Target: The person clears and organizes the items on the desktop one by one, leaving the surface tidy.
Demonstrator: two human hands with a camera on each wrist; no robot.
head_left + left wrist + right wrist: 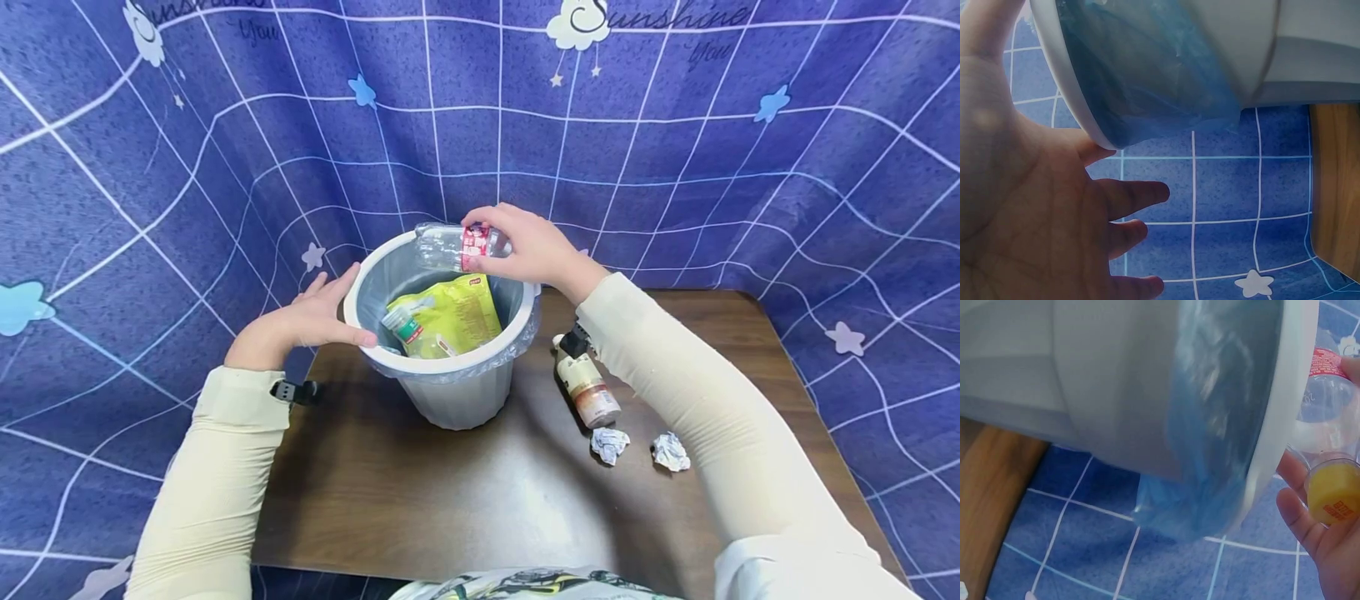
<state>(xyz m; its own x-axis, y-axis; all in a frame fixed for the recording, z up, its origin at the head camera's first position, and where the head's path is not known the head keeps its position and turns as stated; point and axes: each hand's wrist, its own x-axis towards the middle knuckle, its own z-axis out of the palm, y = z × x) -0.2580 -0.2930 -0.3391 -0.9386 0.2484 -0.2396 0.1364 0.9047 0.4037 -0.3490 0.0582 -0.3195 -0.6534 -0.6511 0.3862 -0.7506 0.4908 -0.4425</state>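
Note:
A clear plastic bottle with a red label lies sideways over the trash bin's opening, held by my right hand. Its yellow cap shows by the palm in the right wrist view. The light grey trash bin has a white rim and a bluish liner. Inside it are a yellow-green bag and another clear bottle with a green label. My left hand touches the left side of the rim, its fingers spread and mostly straight.
The bin stands on a brown wooden table. To its right lie a bottle with a cream and brown label and two crumpled paper balls, one nearer and one farther right. A blue gridded curtain hangs behind.

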